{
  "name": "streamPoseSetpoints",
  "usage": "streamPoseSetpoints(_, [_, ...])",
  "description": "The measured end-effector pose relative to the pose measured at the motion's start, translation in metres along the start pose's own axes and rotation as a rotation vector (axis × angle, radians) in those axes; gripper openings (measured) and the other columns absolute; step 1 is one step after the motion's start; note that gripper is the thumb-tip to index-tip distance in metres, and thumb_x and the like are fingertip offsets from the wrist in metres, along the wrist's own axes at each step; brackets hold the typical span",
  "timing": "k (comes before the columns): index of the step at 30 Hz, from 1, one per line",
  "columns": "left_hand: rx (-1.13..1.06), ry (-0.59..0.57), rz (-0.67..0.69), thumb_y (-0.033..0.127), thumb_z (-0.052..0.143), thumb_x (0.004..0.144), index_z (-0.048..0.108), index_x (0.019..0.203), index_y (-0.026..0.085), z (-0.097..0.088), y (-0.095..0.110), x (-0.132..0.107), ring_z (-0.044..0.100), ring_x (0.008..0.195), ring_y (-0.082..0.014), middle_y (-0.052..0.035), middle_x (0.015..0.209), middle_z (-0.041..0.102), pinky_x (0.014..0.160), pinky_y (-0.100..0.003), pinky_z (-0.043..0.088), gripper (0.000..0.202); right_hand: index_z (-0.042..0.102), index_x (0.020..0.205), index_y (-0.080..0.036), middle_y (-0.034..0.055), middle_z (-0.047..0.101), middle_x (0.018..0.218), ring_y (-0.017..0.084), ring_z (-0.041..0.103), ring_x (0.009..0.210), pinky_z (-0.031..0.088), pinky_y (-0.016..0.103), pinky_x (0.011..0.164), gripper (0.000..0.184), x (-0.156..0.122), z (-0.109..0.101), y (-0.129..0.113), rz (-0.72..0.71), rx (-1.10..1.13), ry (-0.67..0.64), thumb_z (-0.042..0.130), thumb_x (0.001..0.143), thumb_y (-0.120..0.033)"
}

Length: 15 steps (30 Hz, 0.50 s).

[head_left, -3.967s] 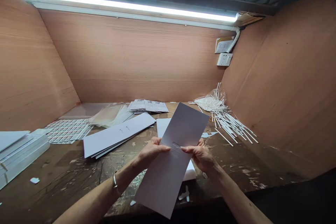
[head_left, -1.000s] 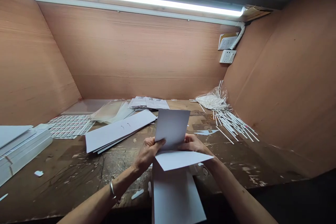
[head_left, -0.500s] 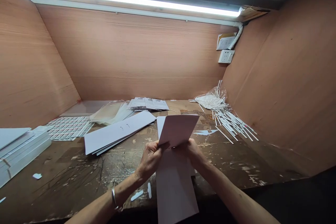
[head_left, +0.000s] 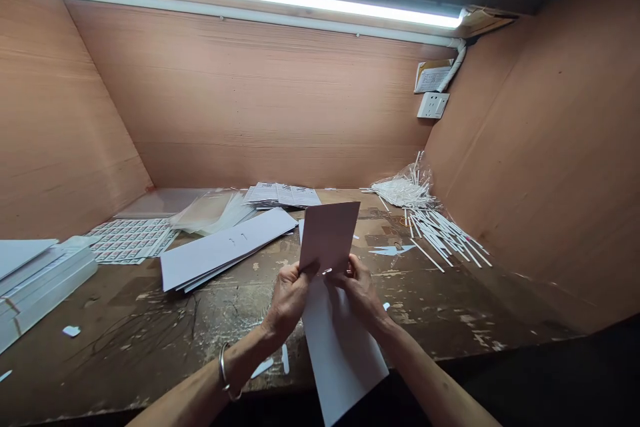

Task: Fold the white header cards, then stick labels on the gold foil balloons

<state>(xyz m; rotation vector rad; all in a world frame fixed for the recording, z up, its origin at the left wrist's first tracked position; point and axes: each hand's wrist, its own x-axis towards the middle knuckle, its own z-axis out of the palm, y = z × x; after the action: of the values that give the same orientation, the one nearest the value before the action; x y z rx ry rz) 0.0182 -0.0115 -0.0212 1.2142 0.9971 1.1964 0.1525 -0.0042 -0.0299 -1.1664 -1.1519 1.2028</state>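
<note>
Head view: left hand and right hand pinch a white card, long axis pointing forward.

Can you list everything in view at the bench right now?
long white card sheet: one, white, bent, held in both hands
stack of white card sheets: one stack, white, left of the hands
stacked white flat boards: one pile, white, far left
printed label sheets: several, white and red, behind the stack
printed paper leaflets: one pile, white, back
clear plastic sleeves: several, clear, back left
thin white sticks: many, white, right
clear plastic bag: one, clear, holding white sticks, back right
wall socket: one, white, right wall
worn wooden workbench: one, brown, under everything
left hand: one, gripping the sheet
silver bangle: one, silver, left wrist
right hand: one, gripping the sheet
</note>
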Motion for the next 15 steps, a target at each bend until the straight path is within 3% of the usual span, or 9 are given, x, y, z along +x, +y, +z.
streamPoseSetpoints(5, [-0.023, 0.003, 0.01, 0.045, 0.055, 0.074, 0.065, 0.092, 0.012, -0.001, -0.001, 0.003, 0.05, 0.059, -0.0138, -0.0038, 0.071, 0.06, 0.052, -0.022, 0.038, 0.039, 0.055, 0.087, -0.016, 0.0012, 0.062, 0.075, 0.018, 0.056, 0.07, 0.045, 0.027, 0.059, 0.036, -0.005, -0.003, -0.001, 0.121, 0.042, -0.054, 0.06, 0.051, -0.014])
streamPoseSetpoints(11, [0.094, 0.02, 0.128, 0.039, 0.054, 0.076, 0.067, 0.08, 0.013, 0.003, -0.003, -0.003, 0.047, 0.063, -0.013, -0.0008, 0.068, 0.058, 0.054, -0.02, 0.036, 0.029, 0.054, 0.075, -0.017, -0.0012, 0.057, 0.065, 0.016, 0.052, 0.063, 0.04, 0.024, 0.052, 0.024, 0.002, -0.002, 0.017, 0.043, -0.036, 0.005, 0.058, 0.052, -0.015])
streamPoseSetpoints(15, [0.135, 0.016, 0.166, 0.037, 0.051, 0.078, 0.066, 0.076, 0.013, 0.006, -0.002, -0.006, 0.047, 0.063, -0.0136, -0.0013, 0.066, 0.056, 0.055, -0.021, 0.035, 0.028, 0.054, 0.08, -0.019, 0.0, 0.06, 0.069, 0.016, 0.053, 0.065, 0.04, 0.024, 0.052, 0.025, 0.004, 0.001, 0.019, 0.029, -0.1, 0.013, 0.057, 0.055, -0.02])
